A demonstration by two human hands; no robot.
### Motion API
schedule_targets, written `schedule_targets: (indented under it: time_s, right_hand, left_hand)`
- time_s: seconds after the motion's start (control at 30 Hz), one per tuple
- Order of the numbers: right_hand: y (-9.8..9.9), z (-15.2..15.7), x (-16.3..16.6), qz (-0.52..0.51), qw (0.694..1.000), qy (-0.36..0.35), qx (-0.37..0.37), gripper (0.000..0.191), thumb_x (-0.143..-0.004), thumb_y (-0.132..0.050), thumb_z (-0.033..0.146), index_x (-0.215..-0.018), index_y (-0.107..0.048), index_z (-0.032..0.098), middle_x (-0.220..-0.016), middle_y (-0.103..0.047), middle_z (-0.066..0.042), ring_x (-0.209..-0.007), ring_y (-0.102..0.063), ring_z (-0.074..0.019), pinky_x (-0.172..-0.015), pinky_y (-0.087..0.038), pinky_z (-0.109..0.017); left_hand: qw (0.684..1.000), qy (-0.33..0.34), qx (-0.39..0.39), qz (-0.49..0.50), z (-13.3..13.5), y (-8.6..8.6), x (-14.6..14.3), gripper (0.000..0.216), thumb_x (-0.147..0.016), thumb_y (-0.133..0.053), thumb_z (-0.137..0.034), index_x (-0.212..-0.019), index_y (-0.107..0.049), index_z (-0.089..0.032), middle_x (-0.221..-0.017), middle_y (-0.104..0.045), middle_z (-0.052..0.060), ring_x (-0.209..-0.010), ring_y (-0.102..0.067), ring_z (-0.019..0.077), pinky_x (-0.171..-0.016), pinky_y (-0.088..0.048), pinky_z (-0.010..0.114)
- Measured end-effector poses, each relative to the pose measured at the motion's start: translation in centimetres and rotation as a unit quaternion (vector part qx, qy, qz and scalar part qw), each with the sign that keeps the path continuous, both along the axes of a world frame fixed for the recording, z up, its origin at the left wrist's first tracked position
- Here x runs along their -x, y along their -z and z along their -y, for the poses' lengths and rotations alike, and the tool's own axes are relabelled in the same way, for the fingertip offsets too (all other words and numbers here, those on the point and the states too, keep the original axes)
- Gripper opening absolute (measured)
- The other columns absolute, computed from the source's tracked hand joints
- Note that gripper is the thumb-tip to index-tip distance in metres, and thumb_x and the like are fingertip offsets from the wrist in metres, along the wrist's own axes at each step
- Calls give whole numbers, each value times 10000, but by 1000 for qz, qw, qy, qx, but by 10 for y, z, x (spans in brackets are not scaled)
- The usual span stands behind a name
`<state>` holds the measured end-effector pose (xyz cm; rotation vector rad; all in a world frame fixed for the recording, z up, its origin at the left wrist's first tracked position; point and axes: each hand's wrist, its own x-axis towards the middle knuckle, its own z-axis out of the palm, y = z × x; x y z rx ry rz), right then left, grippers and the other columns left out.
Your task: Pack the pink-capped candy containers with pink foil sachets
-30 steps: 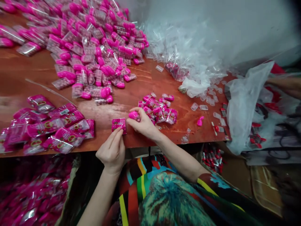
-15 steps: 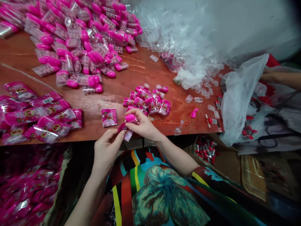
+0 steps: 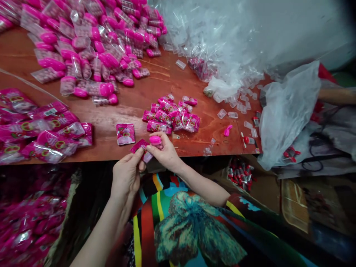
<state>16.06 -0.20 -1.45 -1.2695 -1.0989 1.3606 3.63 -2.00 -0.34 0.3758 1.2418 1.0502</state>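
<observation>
Between the thumb and fingers of my left hand (image 3: 127,172) is a pink printed wrapper sleeve (image 3: 138,145), its flat end now spread toward the table. My right hand (image 3: 167,151) grips a small candy container with a pink cap (image 3: 155,140); the cap shows above the thumb, and the body is mostly hidden by the fingers. Both hands meet in front of the table's near edge. A flat pink printed wrapper (image 3: 125,134) lies just beyond my left hand. Past my right hand sits a small pile of wrapped pink pieces (image 3: 175,115).
Many pink-capped containers of small balls (image 3: 91,55) cover the back left. Larger pink packets (image 3: 44,129) lie at the left. Clear plastic pieces (image 3: 211,33) fill the back. A white sack (image 3: 289,111) stands at the right, a person's arm (image 3: 338,95) behind it. Below is a box of red-capped tubes (image 3: 241,174).
The wrapper in my left hand, bunched before, now shows its flat printed face. My left hand has turned slightly. The whole view has shifted a little.
</observation>
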Motion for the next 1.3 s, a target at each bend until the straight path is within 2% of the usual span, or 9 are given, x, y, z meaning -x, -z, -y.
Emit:
schedule_targets:
  time_s: [0.17,0.4,0.47,0.57,0.67,0.77,1.0,1.13,1.3]
  right_hand:
    - [5,5,7,27,999,27,-13,341,-839,-648,289,-1123,-473,219,-851,-496,46,-624,-485,-82,-601,-445,-231]
    - [3,-2,0,20,999,33,-11,317,-830,-692,292,-1088,-520,223,-861,-517,38,-669,-498,-86,-607,-449,-219]
    - [0,-5,-5,-26,999,7,32,348,-828,-704,353,-1094,-522,222,-832,-521,45,-600,-477,-75,-535,-423,-209]
    - [-9,-2,-14,-177,978,-22,111,338,-873,-620,412,-1126,-505,220,-856,-558,29,-520,-444,-75,-433,-372,-209]
    - [-18,7,-20,-306,936,-53,164,297,-932,-464,403,-1117,-541,184,-872,-593,-16,-551,-477,-101,-460,-414,-237]
    - [-22,19,-21,-348,916,-63,191,319,-951,-439,383,-1152,-569,172,-859,-609,-30,-608,-509,-114,-538,-455,-253]
    - [-3,30,-14,-149,983,-16,103,446,-879,-687,359,-1278,-529,236,-810,-546,37,-601,-498,-87,-606,-512,-255]
    - [-1,32,-8,-85,994,-6,73,473,-878,-687,382,-1288,-497,244,-873,-551,22,-624,-503,-90,-576,-498,-243]
    - [-6,35,-4,-31,999,-4,38,454,-880,-690,341,-1282,-499,254,-969,-566,-9,-766,-540,-117,-672,-499,-255]
  left_hand:
    - [999,14,11,37,0,-2,-4,440,-594,-904,-434,-557,-579,-139,-409,-464,-38,-410,-389,58,-442,-274,204]
    - [998,32,16,42,4,-16,1,305,-725,-826,-340,-663,-615,-129,-452,-533,-16,-426,-434,78,-467,-323,217]
    - [999,13,12,41,4,-17,3,295,-702,-836,-308,-643,-609,-129,-453,-528,-21,-421,-428,74,-457,-325,215]
    - [998,-27,10,53,2,-16,6,305,-672,-856,-288,-615,-605,-126,-457,-509,-37,-416,-423,65,-450,-344,209]
    - [996,-66,15,63,0,-13,7,319,-649,-872,-259,-587,-588,-129,-460,-497,-48,-409,-421,61,-437,-354,204]
    - [994,-90,20,66,-1,-12,6,326,-657,-869,-250,-570,-578,-132,-452,-490,-51,-398,-417,63,-422,-359,205]
    - [993,-89,23,68,0,-10,5,298,-690,-858,-260,-596,-605,-132,-472,-518,-42,-415,-452,69,-454,-414,200]
    - [994,-96,15,54,1,-11,3,280,-689,-856,-265,-614,-623,-130,-478,-536,-35,-419,-466,72,-446,-398,192]
    - [996,-86,6,22,3,-17,-1,313,-732,-824,-285,-570,-602,-134,-455,-549,-14,-432,-477,71,-468,-379,181]
